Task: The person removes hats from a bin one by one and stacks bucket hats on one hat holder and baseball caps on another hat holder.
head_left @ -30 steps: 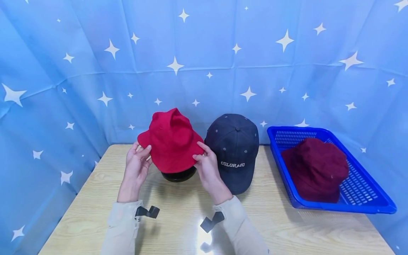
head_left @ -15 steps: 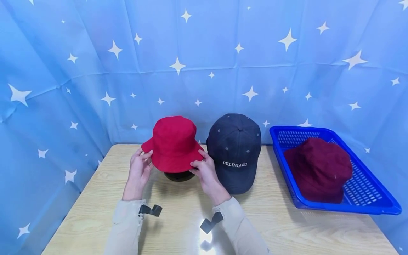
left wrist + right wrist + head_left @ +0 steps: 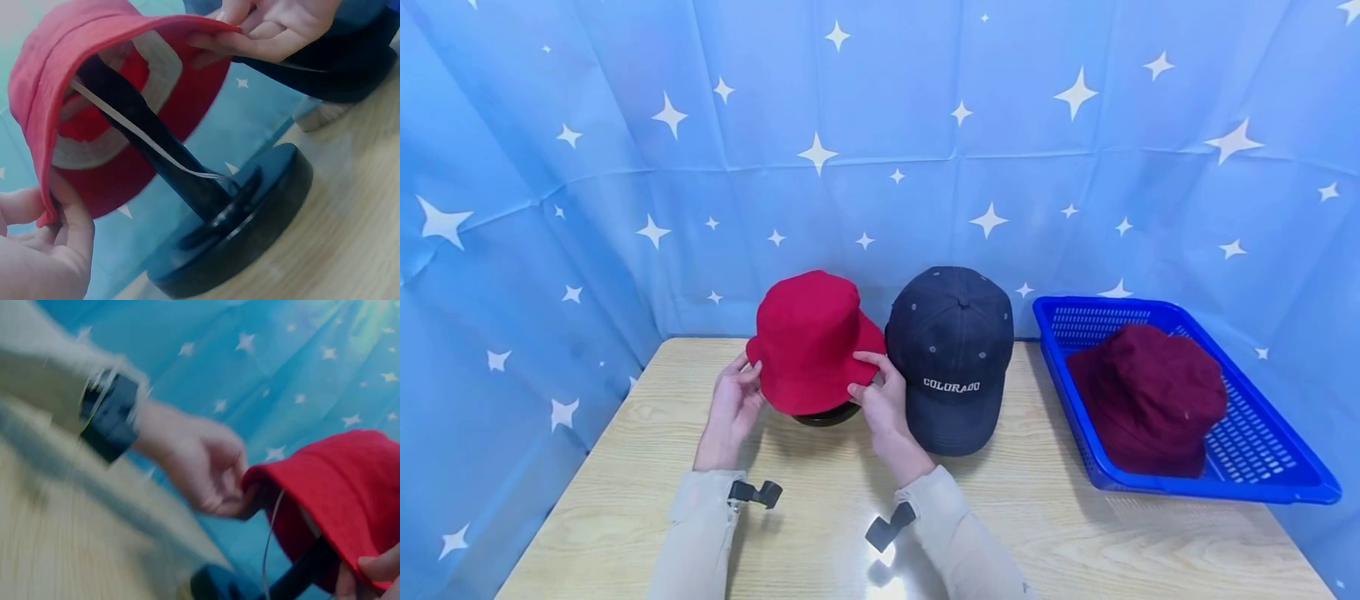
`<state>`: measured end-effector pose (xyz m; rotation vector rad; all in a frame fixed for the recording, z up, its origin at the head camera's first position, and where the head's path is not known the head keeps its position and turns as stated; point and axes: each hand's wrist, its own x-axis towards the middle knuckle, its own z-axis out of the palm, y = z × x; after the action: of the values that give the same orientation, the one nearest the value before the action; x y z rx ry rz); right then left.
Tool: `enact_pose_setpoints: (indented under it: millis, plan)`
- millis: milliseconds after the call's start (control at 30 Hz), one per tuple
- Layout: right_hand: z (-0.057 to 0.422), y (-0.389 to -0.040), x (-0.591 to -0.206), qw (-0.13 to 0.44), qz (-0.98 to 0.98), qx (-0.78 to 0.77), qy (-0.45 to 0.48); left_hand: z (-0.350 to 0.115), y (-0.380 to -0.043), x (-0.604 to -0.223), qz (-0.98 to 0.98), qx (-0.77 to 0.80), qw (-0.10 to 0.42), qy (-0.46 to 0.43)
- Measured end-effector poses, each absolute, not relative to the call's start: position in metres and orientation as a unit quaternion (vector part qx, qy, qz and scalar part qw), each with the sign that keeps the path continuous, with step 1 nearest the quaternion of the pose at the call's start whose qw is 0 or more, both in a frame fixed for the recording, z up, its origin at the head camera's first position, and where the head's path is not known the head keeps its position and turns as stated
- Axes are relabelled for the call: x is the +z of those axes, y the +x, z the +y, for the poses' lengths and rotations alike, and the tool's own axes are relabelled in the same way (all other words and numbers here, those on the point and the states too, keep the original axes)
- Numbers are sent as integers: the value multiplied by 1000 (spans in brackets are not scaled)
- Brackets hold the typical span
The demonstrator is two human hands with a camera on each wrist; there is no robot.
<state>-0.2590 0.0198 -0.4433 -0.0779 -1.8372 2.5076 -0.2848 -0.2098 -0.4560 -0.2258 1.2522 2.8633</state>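
Hats: 3. One red hat [image 3: 808,342], over one black stand [image 3: 234,234], pole running up inside; one dark cap [image 3: 958,337]; one maroon hat [image 3: 1150,400] in one blue basket [image 3: 1251,442]. Hands: 2, left hand [image 3: 734,408] and right hand [image 3: 882,408], each pinching the red brim, opposite sides. Cap just beside red hat; can't tell if touching. Hats sit near back edge of surface [image 3: 820,525], by curtain [image 3: 880,92]. Wood strip between cap and basket, wider stretch in front. Basket's front right corner past right edge, head view.
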Motion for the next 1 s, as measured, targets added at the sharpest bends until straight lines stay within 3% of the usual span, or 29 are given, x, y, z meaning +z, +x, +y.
enact_pose_setpoints:
  millis: [233,500,1000]
  plan:
    - [16,-264,-457,59,-651,756,-28,-210,-287,-468,435,897,-3,-71]
    - [15,-262,-459,-3,-620,784,-41,-208,-286,-465,439,892,-11,-104]
    - [19,-259,-453,-53,-640,766,-36,-206,-285,-458,453,877,-29,-158]
